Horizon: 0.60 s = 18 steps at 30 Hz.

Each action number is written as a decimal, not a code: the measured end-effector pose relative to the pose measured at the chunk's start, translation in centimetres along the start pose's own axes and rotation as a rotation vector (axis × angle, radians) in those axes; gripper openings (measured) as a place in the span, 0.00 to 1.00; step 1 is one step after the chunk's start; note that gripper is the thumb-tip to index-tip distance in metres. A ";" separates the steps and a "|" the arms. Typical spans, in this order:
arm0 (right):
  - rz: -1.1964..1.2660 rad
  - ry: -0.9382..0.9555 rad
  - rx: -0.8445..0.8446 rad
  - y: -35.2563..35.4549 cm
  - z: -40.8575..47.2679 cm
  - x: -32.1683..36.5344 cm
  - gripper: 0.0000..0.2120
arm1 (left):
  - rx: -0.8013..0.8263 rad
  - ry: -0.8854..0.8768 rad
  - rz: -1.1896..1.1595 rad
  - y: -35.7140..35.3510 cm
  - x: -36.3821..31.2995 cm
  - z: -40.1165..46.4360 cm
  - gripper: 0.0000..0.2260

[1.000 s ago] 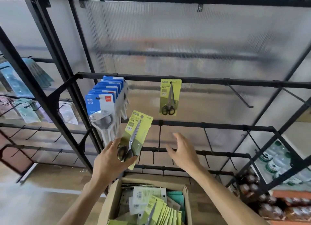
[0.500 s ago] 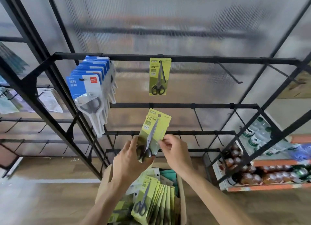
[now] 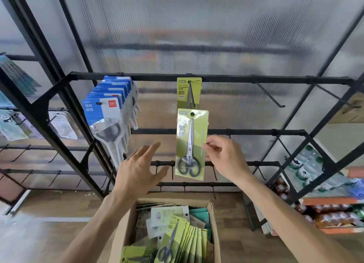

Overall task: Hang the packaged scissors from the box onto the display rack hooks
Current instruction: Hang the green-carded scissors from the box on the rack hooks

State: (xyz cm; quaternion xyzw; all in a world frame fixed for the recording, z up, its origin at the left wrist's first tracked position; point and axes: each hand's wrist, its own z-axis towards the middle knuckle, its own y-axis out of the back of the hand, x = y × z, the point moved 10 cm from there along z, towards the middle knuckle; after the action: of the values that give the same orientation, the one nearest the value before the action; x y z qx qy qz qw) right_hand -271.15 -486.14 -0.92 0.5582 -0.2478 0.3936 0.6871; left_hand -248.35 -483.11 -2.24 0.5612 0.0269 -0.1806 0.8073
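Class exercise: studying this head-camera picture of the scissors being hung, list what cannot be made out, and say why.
- Whether the held green pack, pinched by the right hand, is on the hook yet: angle unclear.
- Lower half of the hung green pack: hidden behind the held one.
- Contents deep in the box: cut off by the bottom edge.
- Bottle labels: blurred.

A black metal display rack [image 3: 216, 78] stood before a ribbed translucent panel. From its top crossbar hung one green scissors pack [image 3: 188, 92] on a hook, and left of that pack a thick row of blue scissors packs [image 3: 110, 107]. Right of the green pack a bare hook [image 3: 269, 95] jutted out. Below the rack, a cardboard box [image 3: 215, 233] of green packs sat on the wooden floor [image 3: 49, 239].
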 end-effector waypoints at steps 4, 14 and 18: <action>-0.033 0.028 -0.007 0.2 1.0 0.4 0.03 | -0.004 -0.013 0.025 -0.1 0.0 0.6 0.30; 0.060 0.052 0.022 0.9 1.2 -0.1 0.04 | 0.012 0.050 0.035 -0.3 1.3 0.6 0.28; 0.112 -0.020 0.028 0.7 2.6 -1.0 0.05 | 0.019 0.033 0.035 -0.7 0.7 1.0 0.28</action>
State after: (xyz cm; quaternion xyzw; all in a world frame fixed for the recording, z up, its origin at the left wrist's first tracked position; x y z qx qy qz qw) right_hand -272.04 -488.82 -0.61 0.5569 -0.2802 0.4293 0.6535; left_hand -248.06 -484.42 -2.66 0.5720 0.0286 -0.1574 0.8045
